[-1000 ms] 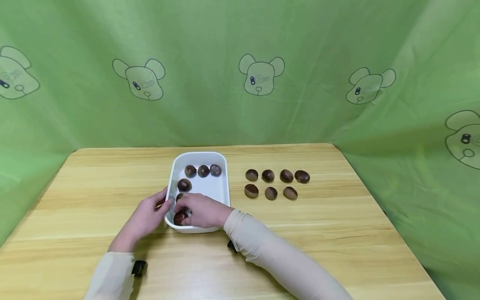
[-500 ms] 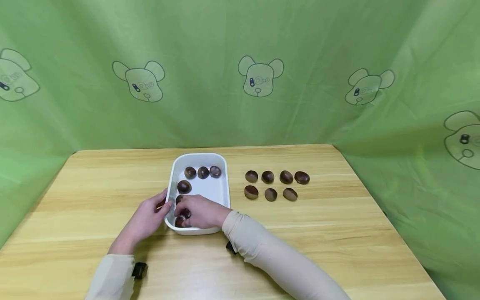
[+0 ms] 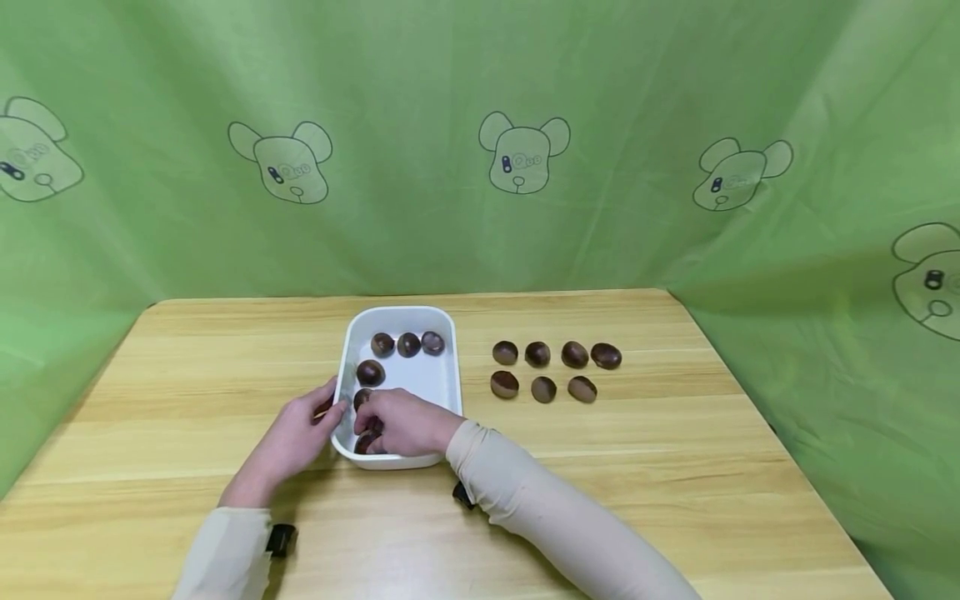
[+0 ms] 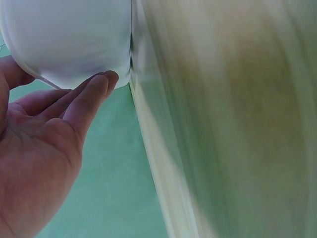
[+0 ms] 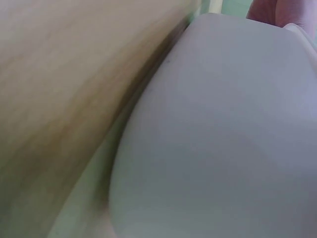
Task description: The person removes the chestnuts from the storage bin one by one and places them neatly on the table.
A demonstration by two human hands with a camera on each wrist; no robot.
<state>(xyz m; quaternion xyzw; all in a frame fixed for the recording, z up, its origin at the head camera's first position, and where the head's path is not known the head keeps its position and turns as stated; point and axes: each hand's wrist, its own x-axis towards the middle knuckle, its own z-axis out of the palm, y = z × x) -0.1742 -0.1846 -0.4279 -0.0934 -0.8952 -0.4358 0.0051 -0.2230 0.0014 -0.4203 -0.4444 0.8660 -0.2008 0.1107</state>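
Note:
A white rectangular tray (image 3: 456, 371) stands on the table with chestnuts inside, three along its far end (image 3: 408, 344) and more down its left side (image 3: 371, 373). My left hand (image 3: 295, 435) holds the tray's left wall; in the left wrist view, the thumb reaches over the rim and the fingers lie along the outer wall (image 4: 74, 39). Reaching into the near left corner, my right hand (image 3: 407, 423) has thumb and fingers curled round a chestnut (image 3: 366, 442), partly hidden. Another chestnut (image 3: 362, 398) sits just beyond those fingers. The right wrist view shows mostly the tray's outside (image 5: 208, 129).
Right of the tray, several chestnuts lie on the wooden table (image 3: 637, 467) in two rows, a far one (image 3: 574, 355) and a nearer one (image 3: 543, 389). A green curtain (image 3: 420, 225) with printed bear heads closes off the back and sides.
The right fingers and the chestnut in the near left corner have shifted slightly to the right. My left hand keeps its place on the tray.

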